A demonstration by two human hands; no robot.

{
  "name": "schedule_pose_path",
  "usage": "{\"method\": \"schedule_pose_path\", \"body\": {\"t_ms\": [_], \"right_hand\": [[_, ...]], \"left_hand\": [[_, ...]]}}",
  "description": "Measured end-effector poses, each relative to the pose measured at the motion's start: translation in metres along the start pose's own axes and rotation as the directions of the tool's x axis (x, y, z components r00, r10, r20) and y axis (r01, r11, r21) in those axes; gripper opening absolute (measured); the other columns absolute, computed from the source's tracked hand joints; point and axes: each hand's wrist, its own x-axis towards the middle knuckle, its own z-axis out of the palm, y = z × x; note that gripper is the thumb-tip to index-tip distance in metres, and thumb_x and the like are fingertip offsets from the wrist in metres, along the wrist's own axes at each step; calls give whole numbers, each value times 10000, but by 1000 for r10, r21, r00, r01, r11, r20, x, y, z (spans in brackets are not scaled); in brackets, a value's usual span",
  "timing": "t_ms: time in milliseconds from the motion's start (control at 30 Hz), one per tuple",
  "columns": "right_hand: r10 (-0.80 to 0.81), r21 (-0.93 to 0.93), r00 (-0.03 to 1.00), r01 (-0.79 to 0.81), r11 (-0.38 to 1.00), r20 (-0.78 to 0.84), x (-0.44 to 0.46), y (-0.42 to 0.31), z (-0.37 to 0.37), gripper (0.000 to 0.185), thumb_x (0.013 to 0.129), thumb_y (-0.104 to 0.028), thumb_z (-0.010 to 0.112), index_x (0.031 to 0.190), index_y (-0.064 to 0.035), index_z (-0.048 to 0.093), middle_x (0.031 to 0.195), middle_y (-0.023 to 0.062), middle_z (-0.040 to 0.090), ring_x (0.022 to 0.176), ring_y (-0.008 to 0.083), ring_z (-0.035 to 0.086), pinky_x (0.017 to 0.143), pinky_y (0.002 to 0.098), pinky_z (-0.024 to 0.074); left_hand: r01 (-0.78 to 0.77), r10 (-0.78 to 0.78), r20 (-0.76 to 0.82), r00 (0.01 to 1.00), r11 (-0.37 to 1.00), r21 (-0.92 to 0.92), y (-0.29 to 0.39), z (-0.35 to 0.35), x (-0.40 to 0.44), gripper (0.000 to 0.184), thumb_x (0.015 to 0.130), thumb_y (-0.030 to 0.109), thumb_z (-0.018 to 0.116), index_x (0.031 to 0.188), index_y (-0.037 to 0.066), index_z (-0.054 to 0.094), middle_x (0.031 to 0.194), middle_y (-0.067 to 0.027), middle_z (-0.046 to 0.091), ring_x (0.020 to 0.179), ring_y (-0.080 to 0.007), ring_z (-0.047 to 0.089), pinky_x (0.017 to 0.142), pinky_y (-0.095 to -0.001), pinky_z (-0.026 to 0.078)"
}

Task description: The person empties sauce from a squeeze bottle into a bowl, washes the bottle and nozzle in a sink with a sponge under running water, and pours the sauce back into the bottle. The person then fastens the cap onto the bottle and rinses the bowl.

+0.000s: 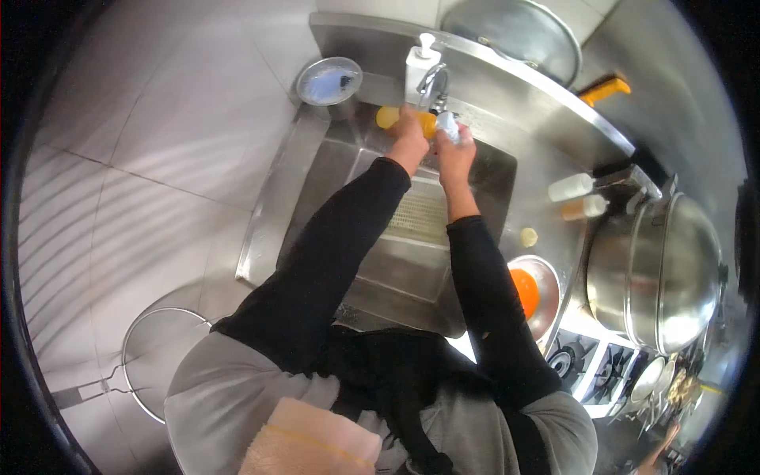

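Observation:
My left hand (408, 142) is wrapped round a yellow-orange bottle (428, 123), held on its side over the sink (380, 273). The bottle's paler yellow end sticks out to the left of the hand. My right hand (457, 154) grips a pale blue-white piece (447, 127) against the bottle's other end; whether it is a cloth or a sponge I cannot tell. Just behind both hands rises the faucet (434, 83). A white pump bottle (422, 67) stands behind it. Inside the sink, below my hands, lies a pale slotted rack (418, 210).
At the sink's back left corner stands a metal container (330, 85). On the right counter are two squeeze bottles (571, 187), a small yellowish cap (529, 237) and a bowl (548, 305) with something orange. A big pot (653, 265) stands beyond. A strainer (162, 356) is at left.

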Motion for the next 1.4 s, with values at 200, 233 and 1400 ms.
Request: {"method": "schedule_pose_path", "body": {"t_ms": [200,233,1400], "right_hand": [[-150,-500,953,267,824,263,-4,-10,-7,288,792,-142,703,1039,2,669,923,224,621,913,394,625,863,425,493],[-142,-499,954,261,827,264,5,-11,-11,288,792,-142,703,1039,2,669,923,224,621,913,394,625,863,425,493],[-58,-614,713,639,463,698,7,-9,-10,233,878,-164,619,1049,-9,647,858,159,628,826,304,629,764,403,509]], "left_hand": [[-114,118,380,918,993,-33,-13,6,62,644,852,387,646,1325,20,408,1182,-155,583,1000,-277,631,825,-411,533],[-115,118,372,921,993,-31,-10,-1,52,644,852,387,646,1325,20,408,1182,-155,583,1000,-277,631,825,-411,533],[-157,142,340,929,987,18,3,-33,38,468,909,359,626,1200,34,456,962,-113,599,850,-268,653,720,-420,565]]}}
